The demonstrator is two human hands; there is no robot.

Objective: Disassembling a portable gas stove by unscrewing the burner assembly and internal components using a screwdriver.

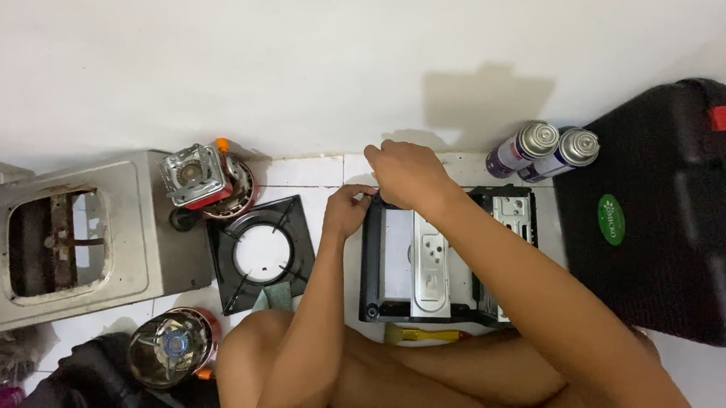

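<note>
Both hands, left hand (348, 210) and right hand (406, 175), pinch fingers shut on a black metal stove casing's (426, 265) corner, on white floor tiles (307, 172) beside a plain wall

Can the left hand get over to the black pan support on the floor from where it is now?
Probably yes. The left hand rests at the stove body's corner, right beside the black pan support, with only bare tile between them and nothing lying over the support.

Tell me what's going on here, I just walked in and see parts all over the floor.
A person sits on the tiled floor with both hands at the far left corner of an overturned portable gas stove. The left hand pinches its edge; the right hand works just above. A black burner grate lies to the left, two gas canisters behind.
</note>
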